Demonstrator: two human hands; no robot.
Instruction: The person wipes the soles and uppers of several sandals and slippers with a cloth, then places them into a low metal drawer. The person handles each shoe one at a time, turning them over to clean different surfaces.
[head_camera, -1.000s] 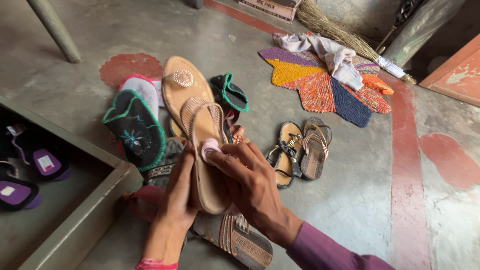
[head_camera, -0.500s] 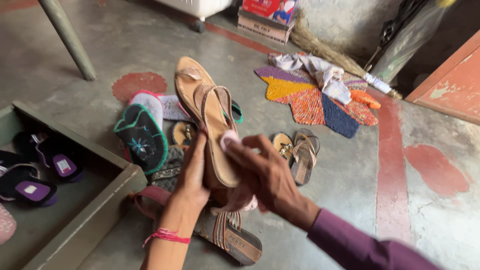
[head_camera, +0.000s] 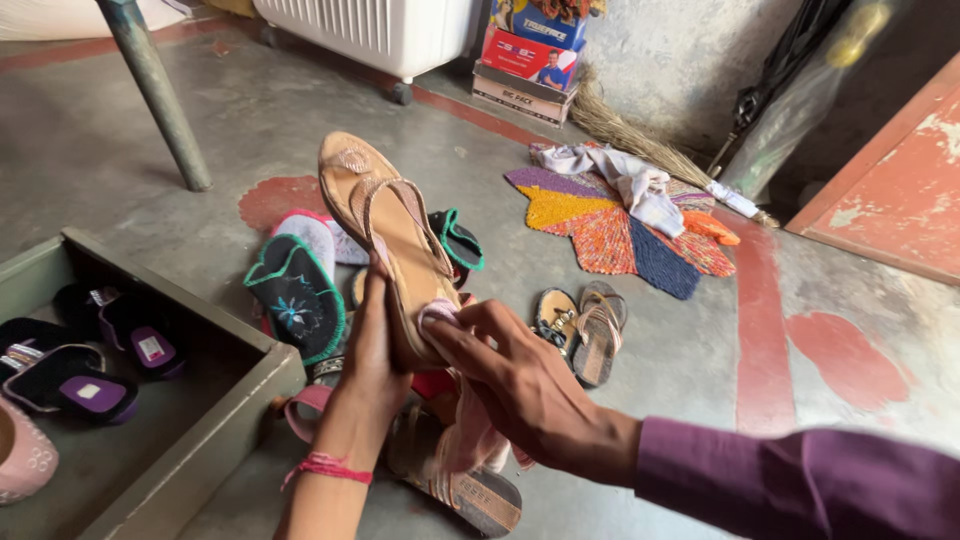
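Note:
My left hand (head_camera: 368, 352) grips a pair of tan flat sandals (head_camera: 385, 225) held together and tilted up off the floor, toes pointing away from me. My right hand (head_camera: 520, 385) presses a pale pink cloth (head_camera: 462, 430) against the heel end of the nearer sandal; the cloth hangs down below my fingers. Under my hands a heap of shoes lies on the concrete floor: a black slipper with green trim (head_camera: 298, 296), a brown striped sandal (head_camera: 470, 480) and a pink strap (head_camera: 305, 410).
A green open box (head_camera: 215, 430) at the left holds black and purple shoes (head_camera: 110, 350). A brown sandal pair (head_camera: 585, 325) lies to the right. Farther back lie a multicoloured mat (head_camera: 620, 225) with a crumpled cloth, a broom, cartons, a white appliance and a metal leg (head_camera: 160, 95).
The cloth under my right hand has slid from the sandal's middle down to its heel. The sandals are raised and tilted more upright, and the view has lifted toward the back wall.

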